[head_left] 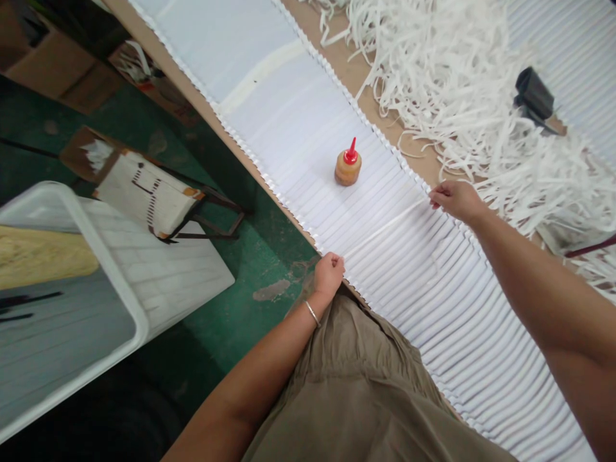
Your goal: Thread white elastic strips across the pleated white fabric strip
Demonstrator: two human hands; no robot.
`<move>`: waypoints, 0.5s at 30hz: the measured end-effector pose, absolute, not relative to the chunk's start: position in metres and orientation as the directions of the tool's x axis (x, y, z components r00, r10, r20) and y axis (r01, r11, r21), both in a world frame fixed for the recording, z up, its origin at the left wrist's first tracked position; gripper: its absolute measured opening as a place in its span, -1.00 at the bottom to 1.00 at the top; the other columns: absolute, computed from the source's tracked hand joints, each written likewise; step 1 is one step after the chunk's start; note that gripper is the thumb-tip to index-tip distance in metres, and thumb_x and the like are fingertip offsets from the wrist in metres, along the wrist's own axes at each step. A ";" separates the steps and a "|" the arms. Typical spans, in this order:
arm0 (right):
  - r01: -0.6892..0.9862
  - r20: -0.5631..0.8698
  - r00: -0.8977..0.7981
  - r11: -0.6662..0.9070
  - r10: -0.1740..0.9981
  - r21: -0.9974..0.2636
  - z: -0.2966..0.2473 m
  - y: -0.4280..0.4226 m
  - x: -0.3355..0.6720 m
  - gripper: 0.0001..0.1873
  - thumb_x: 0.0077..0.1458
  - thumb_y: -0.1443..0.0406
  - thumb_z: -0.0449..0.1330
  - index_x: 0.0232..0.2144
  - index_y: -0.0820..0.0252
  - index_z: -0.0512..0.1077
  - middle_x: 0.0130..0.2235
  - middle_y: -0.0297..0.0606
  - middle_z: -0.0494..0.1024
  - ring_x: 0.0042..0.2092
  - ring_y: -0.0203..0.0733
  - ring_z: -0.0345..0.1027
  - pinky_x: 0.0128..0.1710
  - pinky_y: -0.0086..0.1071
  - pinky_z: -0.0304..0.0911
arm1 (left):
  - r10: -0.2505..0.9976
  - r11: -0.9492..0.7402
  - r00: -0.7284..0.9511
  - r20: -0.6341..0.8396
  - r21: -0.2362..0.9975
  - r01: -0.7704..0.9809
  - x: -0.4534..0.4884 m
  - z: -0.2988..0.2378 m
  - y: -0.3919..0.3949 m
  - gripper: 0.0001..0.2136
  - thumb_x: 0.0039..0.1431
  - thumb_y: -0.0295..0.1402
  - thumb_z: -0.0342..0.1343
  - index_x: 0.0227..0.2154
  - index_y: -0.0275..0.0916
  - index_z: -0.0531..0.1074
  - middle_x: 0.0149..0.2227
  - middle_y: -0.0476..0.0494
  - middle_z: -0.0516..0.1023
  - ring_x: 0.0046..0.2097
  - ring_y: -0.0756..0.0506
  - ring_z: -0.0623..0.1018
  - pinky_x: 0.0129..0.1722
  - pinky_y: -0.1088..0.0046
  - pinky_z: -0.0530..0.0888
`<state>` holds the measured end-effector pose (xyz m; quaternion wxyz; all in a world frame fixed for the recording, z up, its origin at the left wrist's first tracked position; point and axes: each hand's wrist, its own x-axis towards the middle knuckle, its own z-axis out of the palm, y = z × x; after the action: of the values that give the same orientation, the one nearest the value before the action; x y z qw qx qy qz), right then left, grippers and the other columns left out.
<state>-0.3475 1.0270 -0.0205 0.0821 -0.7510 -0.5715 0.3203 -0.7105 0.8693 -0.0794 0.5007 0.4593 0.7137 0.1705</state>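
A narrow white strip (387, 227) is stretched across a long white ribbed sheet (414, 263) on the table. At the sheet's near edge, my left hand (328, 277) is closed in a pinch on one end of the strip. The other end is pinched in my right hand (457, 199), at the far edge. Both edges of the sheet have rows of small white tabs. A small bottle (347, 171) with amber contents and a red pointed nozzle stands upright on the sheet, beyond the strip.
A large heap of loose white strips (447, 83) lies beyond the sheet, with a black object (534, 95) on it. To the left are a white plastic bin (137, 308), a stool with a patched seat (149, 192) and cardboard boxes (62, 67) on the green floor.
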 end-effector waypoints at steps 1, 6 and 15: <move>0.820 -0.363 0.143 -0.315 0.921 -0.477 -0.023 1.030 -0.348 -0.82 0.10 0.23 0.21 -0.37 0.23 0.52 -0.49 -0.26 0.58 -0.47 -0.23 0.41 -0.40 -0.39 0.25 | 0.828 0.518 -0.082 -0.555 0.700 0.491 -0.710 -0.080 0.869 -0.82 0.24 -0.36 0.06 -0.50 -0.22 0.36 -0.51 -0.07 0.54 -0.43 -0.04 0.52 -0.37 0.47 0.35; 0.879 -0.290 0.144 -0.257 0.946 -0.401 -0.029 1.044 -0.354 -0.80 0.09 0.20 0.24 -0.35 0.25 0.53 -0.49 -0.25 0.57 -0.44 -0.20 0.40 -0.37 -0.37 0.22 | 0.838 0.506 -0.099 -0.536 0.698 0.507 -0.709 -0.080 0.868 -0.83 0.23 -0.36 0.06 -0.49 -0.21 0.36 -0.51 -0.04 0.52 -0.40 -0.06 0.53 -0.34 0.47 0.36; 0.976 -0.250 0.045 -0.096 0.967 -0.196 -0.046 1.061 -0.359 -0.81 0.12 0.26 0.19 -0.29 0.25 0.55 -0.32 -0.12 0.63 -0.32 -0.11 0.42 -0.30 -0.34 0.20 | 0.844 0.488 -0.083 -0.529 0.695 0.528 -0.709 -0.071 0.869 -0.81 0.25 -0.33 0.03 -0.49 -0.20 0.35 -0.52 -0.03 0.50 -0.39 -0.06 0.52 -0.33 0.46 0.35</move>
<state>-0.3588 1.0609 -0.0458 -0.0138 -0.7229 -0.6720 0.1604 -0.7085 0.8688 -0.0714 0.4790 0.4785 0.7172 0.1649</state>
